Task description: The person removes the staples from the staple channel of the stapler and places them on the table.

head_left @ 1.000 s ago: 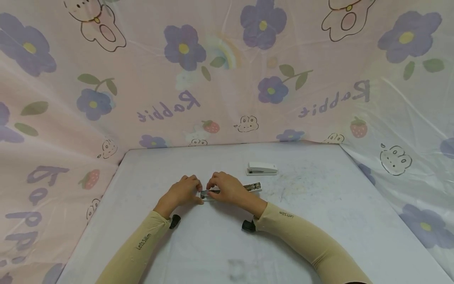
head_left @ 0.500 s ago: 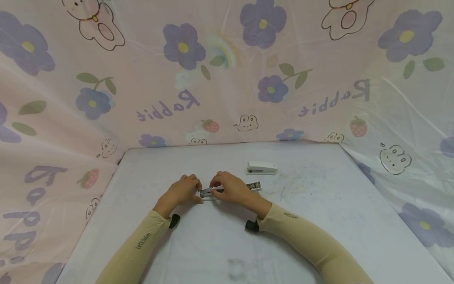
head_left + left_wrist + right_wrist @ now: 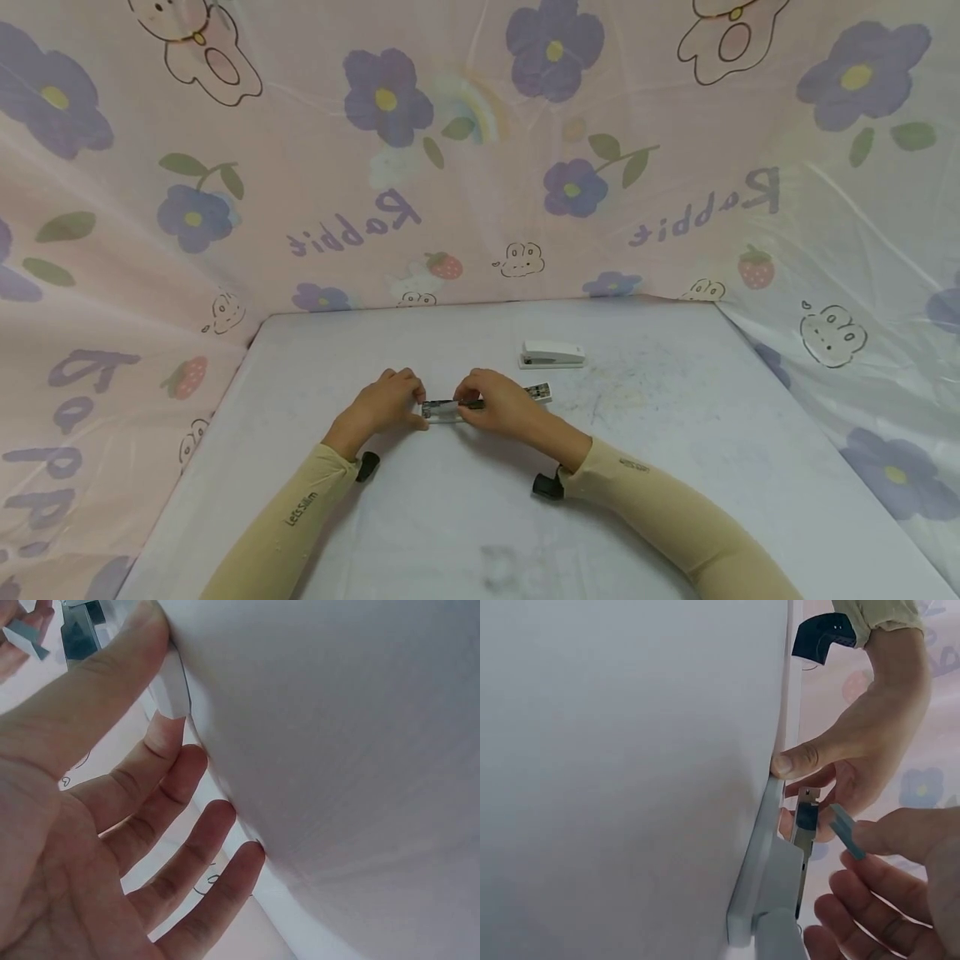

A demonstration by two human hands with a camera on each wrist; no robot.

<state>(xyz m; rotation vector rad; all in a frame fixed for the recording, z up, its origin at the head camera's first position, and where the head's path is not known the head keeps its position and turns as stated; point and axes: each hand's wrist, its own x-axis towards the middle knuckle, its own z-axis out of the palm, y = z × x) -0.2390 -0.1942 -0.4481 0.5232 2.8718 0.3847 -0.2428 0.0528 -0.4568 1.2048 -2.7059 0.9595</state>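
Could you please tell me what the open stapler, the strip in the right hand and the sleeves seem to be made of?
Open stapler: probably smooth white plastic outside, being evenly coloured; its rail looks metallic, with greyish reflections.
Strip: likely metal staples, given the grey tone and channel-shaped end; finish unclear.
Sleeves: apparently matte, stretchy fabric, from their snug fit and creases.

A closed white stapler (image 3: 555,353) sits before a flower-printed cloth (image 3: 480,212).
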